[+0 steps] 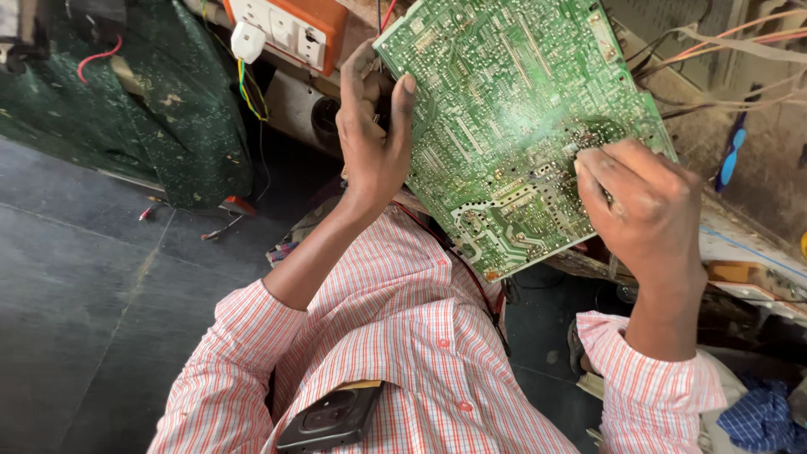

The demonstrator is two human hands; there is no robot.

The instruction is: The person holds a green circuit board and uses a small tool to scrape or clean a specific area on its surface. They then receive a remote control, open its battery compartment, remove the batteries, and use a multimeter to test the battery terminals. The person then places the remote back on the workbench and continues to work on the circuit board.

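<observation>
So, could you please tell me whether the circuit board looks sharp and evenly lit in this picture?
In the head view, the circuit board is mostly sharp, with a pale washed-out glare patch near the right hand; the left hand is in focus, its palm shaded; the floor is dim.

One green circuit board [513, 126] is up, with two hands on it: the left hand [374, 139] and the right hand [647, 210]. One orange socket box [290, 29] and one white plug [247, 40]. One dark phone [332, 418] in one shirt pocket.
</observation>
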